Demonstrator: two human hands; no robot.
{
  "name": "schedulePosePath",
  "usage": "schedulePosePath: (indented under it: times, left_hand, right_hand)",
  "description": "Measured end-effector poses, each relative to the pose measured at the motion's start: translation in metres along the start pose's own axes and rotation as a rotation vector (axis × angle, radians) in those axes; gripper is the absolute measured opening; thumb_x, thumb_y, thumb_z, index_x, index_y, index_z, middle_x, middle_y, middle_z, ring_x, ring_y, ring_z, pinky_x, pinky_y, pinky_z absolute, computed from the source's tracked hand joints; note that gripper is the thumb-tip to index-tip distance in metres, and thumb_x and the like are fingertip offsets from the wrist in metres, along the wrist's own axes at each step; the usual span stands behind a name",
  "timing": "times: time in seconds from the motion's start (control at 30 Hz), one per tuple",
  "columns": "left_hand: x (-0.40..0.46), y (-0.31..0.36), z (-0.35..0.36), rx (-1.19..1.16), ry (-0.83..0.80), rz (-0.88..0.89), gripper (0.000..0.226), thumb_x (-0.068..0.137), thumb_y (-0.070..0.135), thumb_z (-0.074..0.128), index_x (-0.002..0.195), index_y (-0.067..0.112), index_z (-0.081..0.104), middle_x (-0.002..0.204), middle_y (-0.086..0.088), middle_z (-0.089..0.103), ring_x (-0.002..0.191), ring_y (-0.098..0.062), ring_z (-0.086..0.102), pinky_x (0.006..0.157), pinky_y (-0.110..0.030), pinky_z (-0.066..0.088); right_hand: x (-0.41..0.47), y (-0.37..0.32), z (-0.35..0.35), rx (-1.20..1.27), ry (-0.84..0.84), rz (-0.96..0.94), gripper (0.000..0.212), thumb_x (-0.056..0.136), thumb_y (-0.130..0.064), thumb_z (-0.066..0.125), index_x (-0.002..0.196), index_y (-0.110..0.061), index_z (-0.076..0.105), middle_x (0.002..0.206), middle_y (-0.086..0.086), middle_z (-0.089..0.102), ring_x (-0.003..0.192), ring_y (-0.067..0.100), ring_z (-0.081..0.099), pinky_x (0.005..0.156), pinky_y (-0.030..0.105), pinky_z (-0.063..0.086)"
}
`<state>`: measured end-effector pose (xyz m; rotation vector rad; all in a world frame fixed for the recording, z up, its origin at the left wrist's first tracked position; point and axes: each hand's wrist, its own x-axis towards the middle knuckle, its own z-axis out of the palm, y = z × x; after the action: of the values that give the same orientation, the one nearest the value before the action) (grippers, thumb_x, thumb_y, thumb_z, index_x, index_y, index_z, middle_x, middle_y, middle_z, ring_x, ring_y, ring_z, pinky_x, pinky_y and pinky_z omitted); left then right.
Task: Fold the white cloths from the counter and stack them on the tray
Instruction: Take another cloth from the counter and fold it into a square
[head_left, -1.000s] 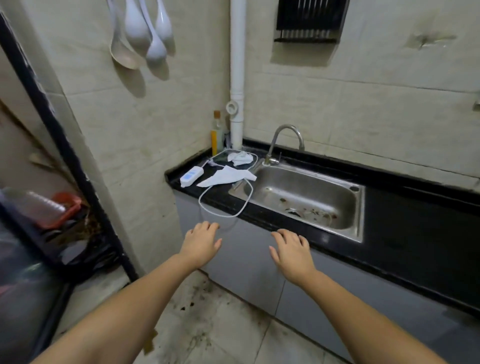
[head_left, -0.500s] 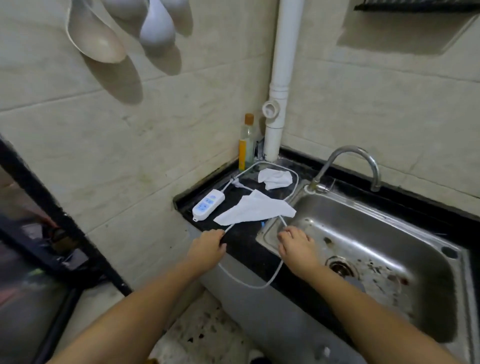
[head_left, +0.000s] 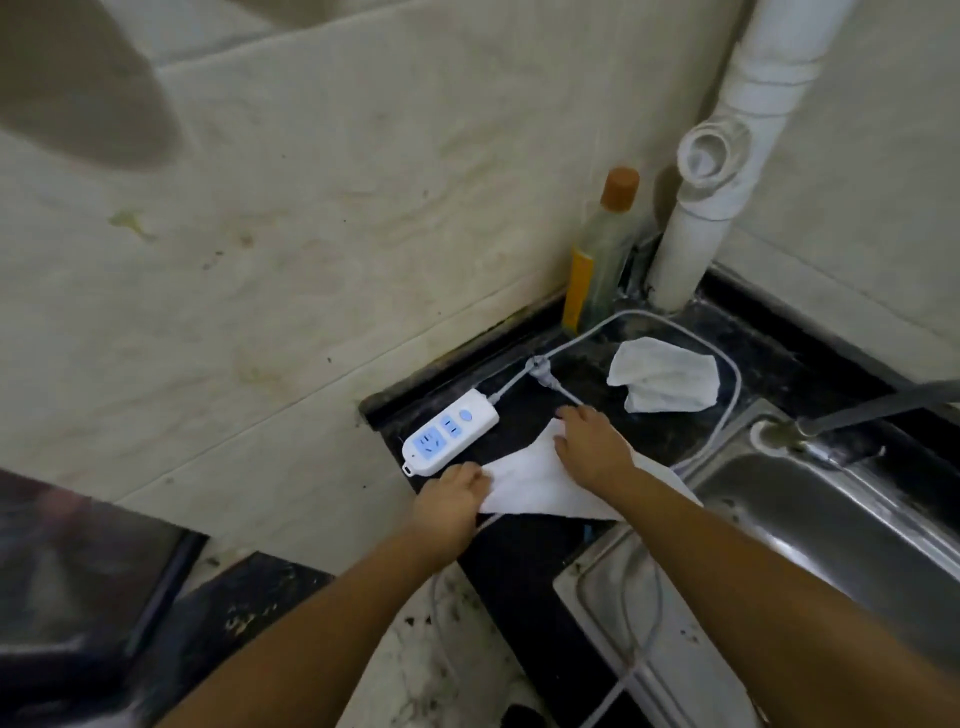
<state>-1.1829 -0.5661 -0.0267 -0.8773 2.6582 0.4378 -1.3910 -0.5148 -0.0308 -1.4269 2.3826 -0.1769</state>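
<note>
The walls are big pale tiles with little stains, and they meet in a corner where a white pipe runs down to the black worktop. A shiny metal sink sits in the worktop on the right, with a grey tap at its back edge. Below, the floor is light stone with dark dirty spots, and something dark with a black frame stands at the left.

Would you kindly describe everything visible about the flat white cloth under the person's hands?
The flat white cloth is thin, plain and roughly triangular, spread on the black counter beside the sink. The left hand grips its left corner; the right hand presses on its top. Its right end disappears under the right forearm. A grey cable runs beneath it.
</note>
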Motion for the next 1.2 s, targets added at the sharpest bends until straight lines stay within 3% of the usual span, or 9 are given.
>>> schedulePosePath:
  times: [0.13,0.23,0.4,0.57,0.73,0.87,0.93,1.07,1.2]
  left_hand:
    - [0.004,-0.005,0.003,-0.015,0.175,0.086,0.039,0.082,0.013,0.038,0.112,0.006,0.062,0.112,-0.012,0.060,0.098,-0.028,0.062,0.082,-0.031,0.052]
    - [0.010,-0.005,-0.001,-0.122,0.186,0.018,0.026,0.088,0.009,0.048,0.109,0.007,0.063,0.116,-0.009,0.056,0.110,-0.025,0.053,0.093,-0.029,0.041]
    - [0.003,0.006,-0.018,-0.398,0.341,-0.087,0.018,0.089,0.008,0.054,0.100,0.009,0.068,0.108,-0.004,0.064,0.104,-0.019,0.055,0.080,-0.021,0.039]
    - [-0.026,0.030,-0.047,-0.637,0.448,-0.143,0.013,0.091,0.020,0.059,0.092,0.011,0.068,0.082,0.003,0.062,0.078,-0.013,0.055,0.057,-0.016,0.034]
    - [-0.078,0.075,-0.056,-0.859,0.485,0.055,0.008,0.089,0.013,0.060,0.088,0.009,0.066,0.079,0.001,0.061,0.076,-0.012,0.054,0.067,-0.019,0.043]
    - [-0.124,0.135,-0.050,-1.074,0.341,0.199,0.013,0.089,0.019,0.061,0.086,0.007,0.064,0.073,-0.003,0.058,0.066,-0.011,0.051,0.061,-0.022,0.041]
    - [-0.141,0.171,-0.044,-1.139,0.244,0.252,0.018,0.090,0.021,0.060,0.087,0.004,0.065,0.073,-0.005,0.061,0.064,-0.010,0.053,0.062,-0.024,0.044]
    - [-0.164,0.248,-0.025,-1.085,0.056,0.397,0.034,0.092,0.026,0.055,0.087,-0.007,0.063,0.080,-0.012,0.063,0.074,-0.019,0.056,0.072,-0.033,0.043]
    - [-0.192,0.334,0.000,-0.983,-0.099,0.517,0.041,0.094,0.029,0.051,0.090,-0.011,0.059,0.081,-0.013,0.059,0.077,-0.020,0.054,0.075,-0.033,0.042]
  right_hand:
    - [0.013,0.003,0.007,-0.108,0.007,0.038,0.037,0.097,-0.022,0.041,0.134,-0.018,0.043,0.135,0.010,0.042,0.124,0.028,0.042,0.097,0.040,0.040]
    - [0.010,0.005,0.006,-0.050,0.057,0.005,0.029,0.097,-0.019,0.042,0.124,-0.018,0.051,0.126,0.009,0.048,0.118,0.028,0.047,0.093,0.038,0.040]
    - [-0.028,0.016,-0.023,0.352,0.211,0.068,0.020,0.095,-0.018,0.048,0.107,-0.007,0.059,0.106,0.012,0.058,0.101,0.029,0.056,0.083,0.038,0.044]
    - [-0.114,0.034,-0.064,0.616,0.415,0.218,0.012,0.094,-0.015,0.052,0.097,-0.009,0.062,0.084,0.000,0.054,0.083,0.018,0.050,0.069,0.026,0.033]
    - [-0.240,0.045,-0.070,0.733,0.671,0.304,0.012,0.093,-0.016,0.053,0.085,-0.010,0.061,0.073,-0.002,0.054,0.070,0.015,0.049,0.061,0.027,0.036]
    - [-0.347,0.054,-0.062,0.798,0.805,0.401,0.020,0.094,-0.015,0.053,0.083,0.001,0.059,0.075,0.011,0.056,0.070,0.018,0.047,0.063,0.031,0.038]
    - [-0.401,0.062,-0.060,0.819,0.867,0.468,0.023,0.095,-0.018,0.051,0.077,-0.004,0.058,0.069,0.005,0.052,0.065,0.014,0.044,0.061,0.028,0.037]
    - [-0.507,0.084,-0.059,0.828,1.007,0.602,0.024,0.096,-0.022,0.049,0.086,-0.006,0.063,0.077,0.006,0.060,0.072,0.014,0.052,0.064,0.026,0.042]
    - [-0.604,0.112,-0.054,0.804,1.127,0.749,0.020,0.097,-0.026,0.048,0.091,-0.017,0.064,0.086,-0.002,0.064,0.079,0.010,0.058,0.067,0.024,0.046]
